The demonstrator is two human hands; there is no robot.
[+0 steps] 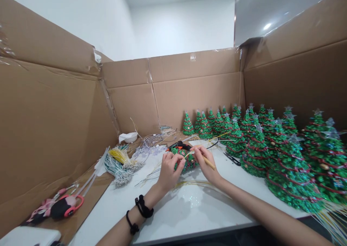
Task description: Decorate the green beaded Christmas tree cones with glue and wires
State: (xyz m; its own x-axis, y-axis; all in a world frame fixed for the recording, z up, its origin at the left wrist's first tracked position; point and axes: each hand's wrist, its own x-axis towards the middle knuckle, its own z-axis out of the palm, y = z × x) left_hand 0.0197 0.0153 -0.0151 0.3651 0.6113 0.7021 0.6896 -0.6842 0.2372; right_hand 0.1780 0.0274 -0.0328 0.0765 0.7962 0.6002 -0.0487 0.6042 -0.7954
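Observation:
My left hand (171, 169) pinches a thin yellow wire (188, 154) between thumb and fingertips. My right hand (207, 158) is closed around a slim tool with a wooden handle (209, 163), whose tip lies close to the wire; the tip's kind is too small to tell. Beneath both hands a small green Christmas tree (192, 163) with red trim lies on its side, partly hidden by my fingers. Just behind it rests a black and orange glue gun (180, 145). Loose yellow wires (193, 183) stretch across the white table in front of the tree.
Several finished Christmas trees (284, 170) with clear stars fill the right side. Bundles of wired lights (120, 166) lie at left, near a white dish (128, 137). Black scissors (232, 159) sit right of my hands. Cardboard walls (195, 94) surround the table.

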